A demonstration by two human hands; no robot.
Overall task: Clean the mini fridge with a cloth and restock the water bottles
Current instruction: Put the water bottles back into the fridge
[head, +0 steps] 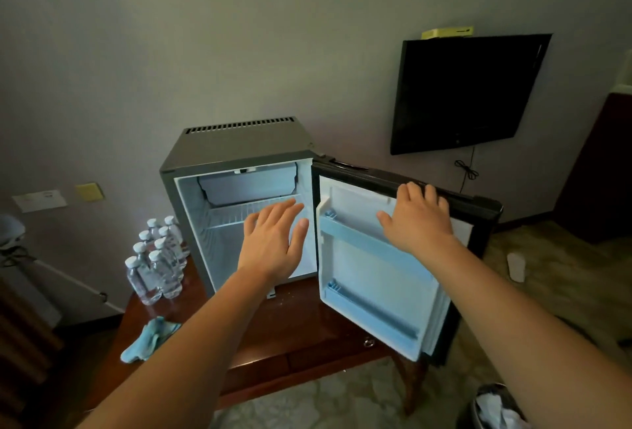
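Note:
A grey mini fridge (239, 144) stands on a dark wooden table (294, 326) with its door (372, 278) swung wide open to the right. Its white interior holds a wire shelf and no bottles. My right hand (419, 220) grips the door's top edge, fingers curled over it. My left hand (277, 240) hovers with straight fingers in front of the fridge opening, holding nothing. Several clear water bottles (157, 257) with white caps stand on the table left of the fridge. A crumpled light blue cloth (150, 339) lies on the table's near left corner.
A black TV (465, 93) hangs on the wall at the right. A waste bin (496, 408) with crumpled paper stands on the floor at bottom right. A small white object (516, 268) lies on the carpet behind the door. Dark furniture fills the far right.

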